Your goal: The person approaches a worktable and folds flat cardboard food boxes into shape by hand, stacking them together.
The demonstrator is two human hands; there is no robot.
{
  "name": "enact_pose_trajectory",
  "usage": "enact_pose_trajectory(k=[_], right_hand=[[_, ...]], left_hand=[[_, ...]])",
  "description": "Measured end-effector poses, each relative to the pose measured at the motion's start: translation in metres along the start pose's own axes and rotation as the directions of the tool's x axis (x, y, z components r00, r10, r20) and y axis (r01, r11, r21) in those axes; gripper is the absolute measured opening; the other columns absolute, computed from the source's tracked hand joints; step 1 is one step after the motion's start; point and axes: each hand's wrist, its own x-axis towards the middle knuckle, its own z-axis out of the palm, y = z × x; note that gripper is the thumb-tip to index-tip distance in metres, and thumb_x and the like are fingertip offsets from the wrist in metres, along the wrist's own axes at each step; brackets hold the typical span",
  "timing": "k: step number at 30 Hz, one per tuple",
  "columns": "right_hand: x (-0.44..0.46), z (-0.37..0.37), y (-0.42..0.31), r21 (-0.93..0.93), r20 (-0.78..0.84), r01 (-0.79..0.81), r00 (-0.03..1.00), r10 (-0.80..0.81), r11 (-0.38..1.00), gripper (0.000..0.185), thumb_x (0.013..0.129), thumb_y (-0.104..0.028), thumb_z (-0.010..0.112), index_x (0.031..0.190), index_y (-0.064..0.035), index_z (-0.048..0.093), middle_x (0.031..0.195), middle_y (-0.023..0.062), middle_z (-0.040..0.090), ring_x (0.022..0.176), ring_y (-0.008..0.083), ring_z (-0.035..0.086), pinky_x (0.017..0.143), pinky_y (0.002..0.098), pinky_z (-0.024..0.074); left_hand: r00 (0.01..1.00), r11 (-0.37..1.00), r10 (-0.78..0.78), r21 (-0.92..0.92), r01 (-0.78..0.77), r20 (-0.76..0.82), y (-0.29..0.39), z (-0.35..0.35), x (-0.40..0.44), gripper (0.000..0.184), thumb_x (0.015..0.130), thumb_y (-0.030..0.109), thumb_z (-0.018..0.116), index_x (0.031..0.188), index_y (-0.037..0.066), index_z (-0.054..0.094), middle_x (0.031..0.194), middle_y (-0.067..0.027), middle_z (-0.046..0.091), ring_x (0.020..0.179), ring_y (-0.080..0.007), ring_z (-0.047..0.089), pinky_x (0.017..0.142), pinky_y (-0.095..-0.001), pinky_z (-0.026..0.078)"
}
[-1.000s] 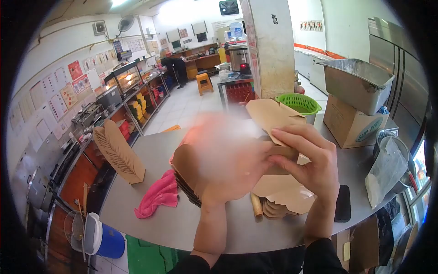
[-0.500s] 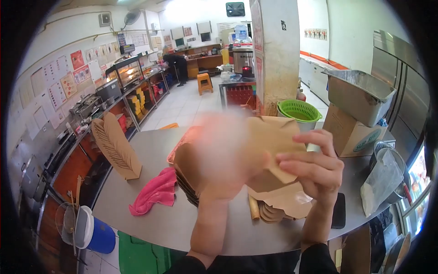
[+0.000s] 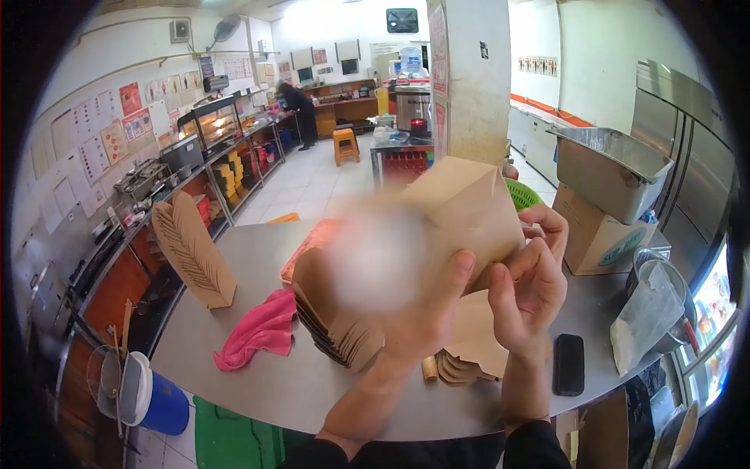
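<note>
A brown paper carton (image 3: 476, 211), partly folded into shape, is held up over the steel table (image 3: 250, 406). My left hand (image 3: 430, 316) grips it from the left with the thumb on its face; a whitish blur hides much of this hand's surroundings. At the carton's lower right edge, my right hand (image 3: 531, 285) pinches the paper between thumb and curled fingers. Below lie flat brown carton blanks (image 3: 480, 332) with a small tan roll (image 3: 430, 369) beside them. A nested stack of folded cartons (image 3: 336, 328) stands left of my left forearm.
Another carton stack (image 3: 195, 254) stands at the table's left, near a pink cloth (image 3: 254, 332) and a pinkish tray (image 3: 305, 254). A black phone (image 3: 569, 365) lies at right, by a plastic bag (image 3: 648, 313) and metal pan (image 3: 613, 168). A person (image 3: 301, 113) stands far back.
The carton has been raised and turned so a broad panel faces me. My right hand has shifted slightly left and down, its fingers curling more at the edge. The view has tilted a little.
</note>
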Motion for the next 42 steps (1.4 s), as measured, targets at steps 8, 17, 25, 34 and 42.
enact_pose_trajectory(k=[8, 17, 25, 34, 42], right_hand=[[0.012, -0.025, -0.006, 0.06, 0.307, -0.122, 0.947, 0.098, 0.991, 0.012, 0.077, -0.006, 0.084, 0.083, -0.0061, 0.074, 0.128, 0.0162, 0.055, 0.119, 0.0265, 0.055, 0.095, 0.0402, 0.0469], [0.01, -0.031, 0.013, 0.308, 0.147, -0.232, 0.97, 0.195, 0.922, 0.048, 0.064, -0.008, 0.096, 0.092, -0.0073, 0.057, 0.103, 0.0043, 0.058, 0.098, 0.0097, 0.058, 0.073, 0.024, 0.0535], [0.019, -0.027, 0.002, -0.283, 0.077, 0.206, 0.978, -0.192, 0.937, 0.056, 0.06, -0.012, 0.095, 0.106, -0.0062, 0.064, 0.117, 0.0128, 0.059, 0.107, 0.0255, 0.06, 0.087, 0.0361, 0.0511], [0.022, -0.057, -0.008, -0.273, 0.51, 0.287, 0.853, -0.115, 0.918, 0.03, 0.069, -0.015, 0.087, 0.095, -0.008, 0.072, 0.137, 0.0237, 0.055, 0.128, 0.04, 0.053, 0.105, 0.0486, 0.0409], [0.014, -0.063, 0.004, 0.133, -0.082, 0.078, 0.994, -0.068, 0.988, 0.03, 0.092, -0.03, 0.074, 0.086, -0.0041, 0.06, 0.134, 0.027, 0.055, 0.128, 0.0372, 0.052, 0.11, 0.0499, 0.0379]], left_hand=[[0.973, 0.959, -0.114, 0.278, 0.056, 0.198, -0.01, -0.034, -0.001, 0.054, 0.098, 0.009, 0.067, 0.146, -0.001, 0.045, 0.14, -0.0122, 0.058, 0.127, -0.023, 0.057, 0.108, -0.0382, 0.047], [0.867, 0.971, -0.191, 0.22, 0.097, 0.461, 0.006, -0.027, 0.004, 0.053, 0.085, 0.009, 0.082, 0.133, 0.001, 0.06, 0.131, -0.0103, 0.064, 0.12, -0.021, 0.062, 0.098, -0.0367, 0.053], [0.844, 0.682, -0.337, 0.726, -0.086, 0.417, -0.011, -0.034, 0.01, 0.057, 0.091, 0.023, 0.071, 0.143, 0.009, 0.051, 0.142, -0.0127, 0.054, 0.136, -0.0305, 0.044, 0.116, -0.0493, 0.022], [0.739, 0.624, -0.555, 0.779, 0.064, 0.383, 0.013, -0.014, 0.008, 0.04, 0.083, 0.02, 0.08, 0.115, 0.002, 0.064, 0.116, -0.0196, 0.069, 0.113, -0.0406, 0.063, 0.097, -0.0458, 0.05], [0.948, 0.773, 0.079, 0.581, -0.254, 0.309, -0.006, -0.015, 0.007, 0.132, 0.063, 0.023, 0.099, 0.157, 0.005, 0.007, 0.158, -0.0178, 0.028, 0.145, -0.0301, 0.036, 0.115, -0.0451, 0.036]])
